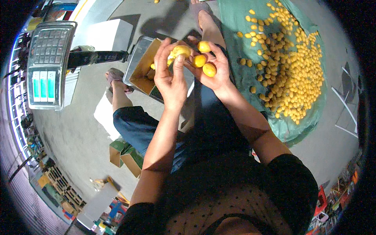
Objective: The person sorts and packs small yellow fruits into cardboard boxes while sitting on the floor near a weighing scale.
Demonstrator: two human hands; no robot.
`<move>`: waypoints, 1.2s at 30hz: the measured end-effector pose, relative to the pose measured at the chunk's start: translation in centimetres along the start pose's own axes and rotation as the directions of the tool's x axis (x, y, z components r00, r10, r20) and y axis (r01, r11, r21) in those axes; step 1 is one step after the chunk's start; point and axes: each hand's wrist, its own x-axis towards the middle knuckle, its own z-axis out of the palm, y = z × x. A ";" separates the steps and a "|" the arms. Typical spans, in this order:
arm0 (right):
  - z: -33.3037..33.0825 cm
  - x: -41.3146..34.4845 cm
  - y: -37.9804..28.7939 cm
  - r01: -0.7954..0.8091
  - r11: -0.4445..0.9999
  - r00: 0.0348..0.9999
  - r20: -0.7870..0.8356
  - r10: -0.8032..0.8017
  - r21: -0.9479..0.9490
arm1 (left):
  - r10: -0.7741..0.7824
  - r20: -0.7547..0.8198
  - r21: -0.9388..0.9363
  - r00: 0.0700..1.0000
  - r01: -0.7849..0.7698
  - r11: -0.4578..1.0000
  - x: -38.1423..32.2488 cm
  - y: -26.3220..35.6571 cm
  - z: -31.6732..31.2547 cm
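My left hand (173, 76) is raised over an open cardboard box (144, 70), its thumb and fingers closed on a yellow fruit (181, 51). Palm up beside it, my right hand (214, 67) holds several yellow fruits (209, 70) on its palm and fingers. The box stands on a weighing scale's platform (132, 63), and some fruit shows inside; its contents are partly hidden by my left hand. The scale's display and keypad (47, 64) stand at the left on a dark post.
A large heap of yellow fruits (302, 76) lies on a green sheet (238, 14) at the right. A white box (110, 33) stands beyond the scale post. Small green cartons (129, 157) and a white bag (107, 114) lie on the floor near my leg.
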 end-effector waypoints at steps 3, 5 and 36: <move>-0.7 0.2 -0.4 0.013 0.988 0.998 0.062 -0.004 -0.153 | -0.256 0.120 -0.399 0.959 0.283 0.872 0.6 0.9 -1.3; -0.6 0.2 -0.1 0.023 0.988 0.999 0.035 -0.018 -0.151 | -0.324 0.223 -0.621 0.919 0.390 0.680 0.8 1.7 -2.4; -0.9 0.1 -0.5 -0.011 0.985 0.999 -0.037 0.005 -0.170 | -0.153 0.075 -0.403 0.985 0.170 0.899 0.3 3.3 -3.1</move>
